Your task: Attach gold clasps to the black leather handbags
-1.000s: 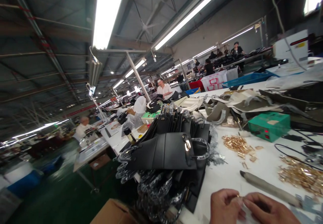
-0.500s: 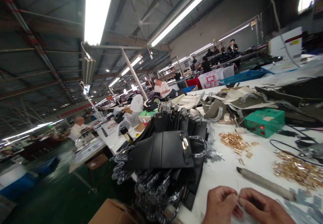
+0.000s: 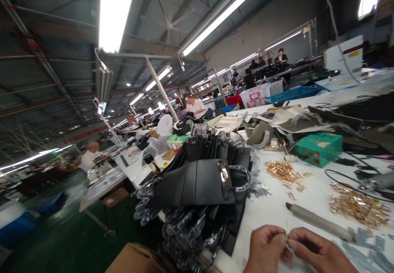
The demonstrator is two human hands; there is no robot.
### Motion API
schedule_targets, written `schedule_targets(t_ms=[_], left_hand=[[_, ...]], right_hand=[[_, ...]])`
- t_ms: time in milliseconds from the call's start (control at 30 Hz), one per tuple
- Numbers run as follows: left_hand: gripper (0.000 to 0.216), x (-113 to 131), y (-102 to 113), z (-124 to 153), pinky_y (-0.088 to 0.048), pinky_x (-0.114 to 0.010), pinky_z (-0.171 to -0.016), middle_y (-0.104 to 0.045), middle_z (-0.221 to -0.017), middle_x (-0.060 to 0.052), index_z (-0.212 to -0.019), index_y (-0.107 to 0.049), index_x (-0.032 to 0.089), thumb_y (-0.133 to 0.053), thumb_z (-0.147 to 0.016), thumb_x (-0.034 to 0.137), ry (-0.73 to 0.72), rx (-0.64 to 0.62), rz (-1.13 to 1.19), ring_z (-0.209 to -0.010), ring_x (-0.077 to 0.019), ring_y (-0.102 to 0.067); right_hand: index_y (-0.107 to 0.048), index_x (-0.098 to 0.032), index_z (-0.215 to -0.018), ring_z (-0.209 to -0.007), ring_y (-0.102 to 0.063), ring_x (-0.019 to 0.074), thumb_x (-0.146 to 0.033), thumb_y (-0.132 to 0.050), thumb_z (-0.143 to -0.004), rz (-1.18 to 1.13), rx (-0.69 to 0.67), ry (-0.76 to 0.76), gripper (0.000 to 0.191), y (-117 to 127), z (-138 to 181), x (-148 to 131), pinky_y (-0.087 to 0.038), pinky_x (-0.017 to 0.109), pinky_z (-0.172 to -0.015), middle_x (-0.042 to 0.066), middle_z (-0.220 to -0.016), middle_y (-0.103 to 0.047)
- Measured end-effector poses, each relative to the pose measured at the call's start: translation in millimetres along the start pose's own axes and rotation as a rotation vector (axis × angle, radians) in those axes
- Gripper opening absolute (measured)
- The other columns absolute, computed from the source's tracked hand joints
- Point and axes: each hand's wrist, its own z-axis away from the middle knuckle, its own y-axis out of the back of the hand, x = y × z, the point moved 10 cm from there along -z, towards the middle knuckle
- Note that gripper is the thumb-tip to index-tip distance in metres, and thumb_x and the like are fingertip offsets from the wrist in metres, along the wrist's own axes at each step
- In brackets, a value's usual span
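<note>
My left hand (image 3: pixel 265 246) and my right hand (image 3: pixel 318 249) meet at the lower right, thumbs and fingers pinched together. Between the fingertips shows a tiny gold-coloured metal piece (image 3: pixel 286 236), mostly covered by the fingers. Just beyond them a grey, wrapped rod-like tool (image 3: pixel 320 222) lies on the white table (image 3: pixel 261 211). Gold metal fittings form one heap (image 3: pixel 281 171) past the tool and another heap (image 3: pixel 358 205) to the right. Flat grey pieces (image 3: pixel 366 248) are scattered beside my right hand.
A stack of black bag panels (image 3: pixel 193 182) with plastic-wrapped handles overhangs the table's left edge. A green box with a red switch (image 3: pixel 320 149) stands at the back right, with cables nearby. Below left is a cardboard box (image 3: pixel 135 258). Co-workers sit and stand farther off.
The view has shifted slightly, so the scene sits a little farther left. Both hands stay pinched together, with only slight finger movement.
</note>
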Motion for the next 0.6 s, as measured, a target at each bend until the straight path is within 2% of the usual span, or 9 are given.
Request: schedule_targets(t_ms=[133, 233, 433, 600], left_hand=[[0.055, 3.0, -4.0, 0.7, -0.044, -0.023, -0.050, -0.068, -0.067, -0.006, -0.087, -0.073, 0.008, -0.081, -0.062, 0.056, -0.031, -0.029, -0.011, -0.053, -0.0114, -0.057], [0.055, 6.6, -4.9, 1.6, -0.043, -0.023, -0.050, -0.066, -0.065, -0.006, -0.085, -0.074, 0.008, -0.082, -0.061, 0.056, -0.048, -0.035, -0.023, -0.051, -0.0102, -0.055], [0.056, 2.9, -1.5, 0.7, -0.043, -0.024, -0.050, -0.063, -0.059, -0.002, -0.082, -0.072, 0.009, -0.089, -0.050, 0.051, -0.029, -0.016, 0.012, -0.048, -0.0101, -0.053], [0.047, 0.1, 0.5, -0.3, -0.044, -0.025, -0.050, -0.063, -0.058, -0.002, -0.075, -0.071, 0.009, -0.090, -0.048, 0.043, -0.019, 0.015, 0.002, -0.047, -0.0103, -0.052]], right_hand=[[-0.073, -0.024, -0.085, -0.089, -0.068, 0.0255, -0.066, -0.057, -0.081, -0.096, 0.030, -0.072, 0.045, 7.9, -1.2, 4.3, -0.054, 0.025, -0.078, 0.004, -0.087, -0.073], [-0.074, -0.025, -0.092, -0.094, -0.069, 0.0272, -0.066, -0.061, -0.078, -0.102, 0.029, -0.090, 0.046, 10.0, -0.8, 7.2, -0.055, 0.025, -0.081, 0.004, -0.093, -0.075], [-0.073, -0.025, -0.083, -0.087, -0.069, 0.0262, -0.062, -0.052, -0.085, 0.086, -0.001, -0.068, 0.043, 6.8, 1.0, 9.0, -0.054, 0.027, -0.080, 0.003, -0.087, -0.075], [-0.071, -0.025, -0.076, -0.084, -0.068, 0.0252, -0.061, -0.047, -0.088, 0.174, 0.048, 0.038, 0.044, 5.2, 5.8, -8.5, -0.053, 0.027, -0.077, 0.004, -0.082, -0.074]])
